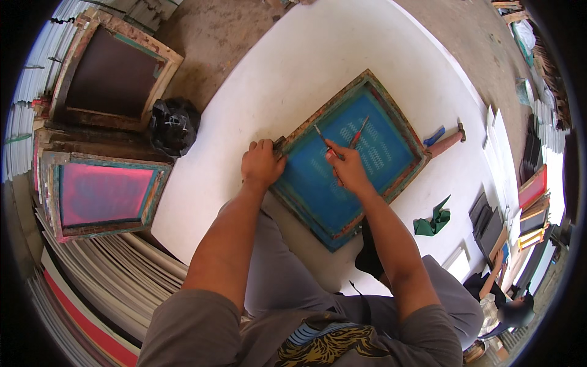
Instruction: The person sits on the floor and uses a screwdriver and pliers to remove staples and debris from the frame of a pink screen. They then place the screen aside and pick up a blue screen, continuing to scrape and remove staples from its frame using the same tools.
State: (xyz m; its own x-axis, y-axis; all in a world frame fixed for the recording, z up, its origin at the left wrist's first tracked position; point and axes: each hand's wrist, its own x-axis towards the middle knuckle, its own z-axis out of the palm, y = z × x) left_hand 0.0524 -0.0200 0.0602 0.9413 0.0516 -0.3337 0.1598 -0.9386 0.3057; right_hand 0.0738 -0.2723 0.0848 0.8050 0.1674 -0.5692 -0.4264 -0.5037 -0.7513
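Observation:
A wooden screen-printing frame (413,160) with blue mesh lies tilted across the white table before me, partly over my lap. Pale rows of marks show on the mesh. My left hand (262,163) is closed over the frame's left edge, beside a small dark piece (279,144) whose kind I cannot make out. Above the mesh, my right hand (350,166) is closed round a plier-like tool (358,136) with two spread arms and red parts. Its far ends point away from me; my fingers hide its middle.
Right of the frame lie a hammer (445,145), a blue object (434,136) and a crumpled green cloth (433,221). More screen frames (160,189), one with pink mesh, stand at left near a black plastic bag (174,126). Another person (489,306) sits at lower right.

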